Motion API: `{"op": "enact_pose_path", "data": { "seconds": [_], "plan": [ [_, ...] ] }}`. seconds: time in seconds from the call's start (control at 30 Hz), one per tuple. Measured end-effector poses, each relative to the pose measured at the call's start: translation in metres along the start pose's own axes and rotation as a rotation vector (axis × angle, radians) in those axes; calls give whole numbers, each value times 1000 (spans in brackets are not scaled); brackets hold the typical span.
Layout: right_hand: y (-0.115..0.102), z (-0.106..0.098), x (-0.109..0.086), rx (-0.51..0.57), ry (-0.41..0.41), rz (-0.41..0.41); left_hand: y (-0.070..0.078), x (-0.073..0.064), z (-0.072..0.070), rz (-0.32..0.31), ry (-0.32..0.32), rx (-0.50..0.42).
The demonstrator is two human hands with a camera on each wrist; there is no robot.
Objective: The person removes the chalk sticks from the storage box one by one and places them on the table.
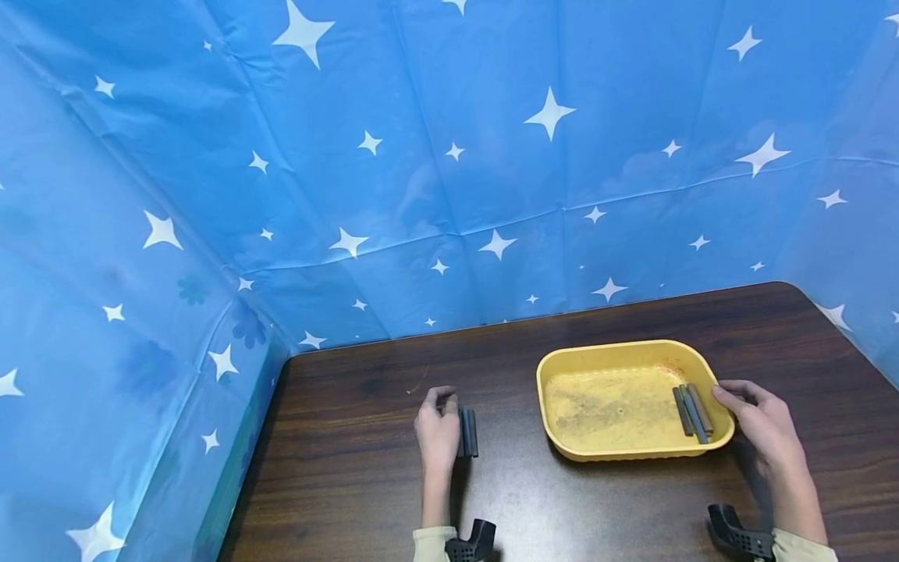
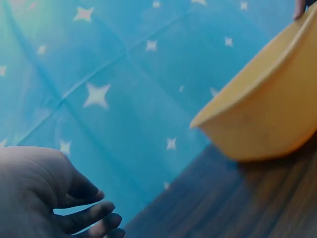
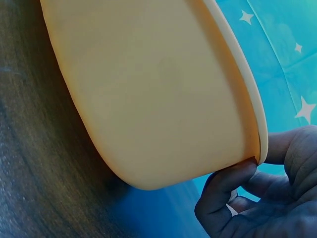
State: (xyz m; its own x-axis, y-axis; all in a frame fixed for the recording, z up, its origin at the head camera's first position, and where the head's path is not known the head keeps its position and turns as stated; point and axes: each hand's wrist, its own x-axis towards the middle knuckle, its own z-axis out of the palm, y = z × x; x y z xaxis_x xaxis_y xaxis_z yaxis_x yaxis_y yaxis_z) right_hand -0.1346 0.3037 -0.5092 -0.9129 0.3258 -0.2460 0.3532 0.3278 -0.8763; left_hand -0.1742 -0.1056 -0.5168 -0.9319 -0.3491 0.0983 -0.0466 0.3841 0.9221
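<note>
On table (image 1: 337,468), 1 tray (image 1: 597,406) with sticks (image 1: 694,416) inside, right of other sticks (image 1: 472,433)

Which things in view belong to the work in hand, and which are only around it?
Part of the work:
yellow tray, held at its edge by the right hand
sticks inside the tray
dark sticks beside the left hand

Only around:
wooden table
blue starry backdrop
black wrist devices

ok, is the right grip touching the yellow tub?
Touching. The right wrist view shows the right grip pinching the yellow tub at its rim, no gap visible.
</note>
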Motion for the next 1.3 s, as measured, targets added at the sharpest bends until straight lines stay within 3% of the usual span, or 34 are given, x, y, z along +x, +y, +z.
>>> {"op": "enact_pose_path", "data": {
  "seconds": [0.17, 0.57, 0.7, 0.87, 1.3],
  "plan": [
    [0, -1, 1, -7, 8, -1, 26, -5, 20, 61, -90, -86],
    [0, -1, 3, -10, 4, -5, 75, -24, 75, 171, -264, -135],
    [0, -1, 4, -3, -1, -17, 82, -28, 95, 168, -315, -145],
    [1, -1, 4, 4, -5, -27, 89, -32, 121, 116, -406, -179],
    [3, -1, 2, -7, -3, -27, 102, -53, 172, 67, -545, -100]
  ]
}}
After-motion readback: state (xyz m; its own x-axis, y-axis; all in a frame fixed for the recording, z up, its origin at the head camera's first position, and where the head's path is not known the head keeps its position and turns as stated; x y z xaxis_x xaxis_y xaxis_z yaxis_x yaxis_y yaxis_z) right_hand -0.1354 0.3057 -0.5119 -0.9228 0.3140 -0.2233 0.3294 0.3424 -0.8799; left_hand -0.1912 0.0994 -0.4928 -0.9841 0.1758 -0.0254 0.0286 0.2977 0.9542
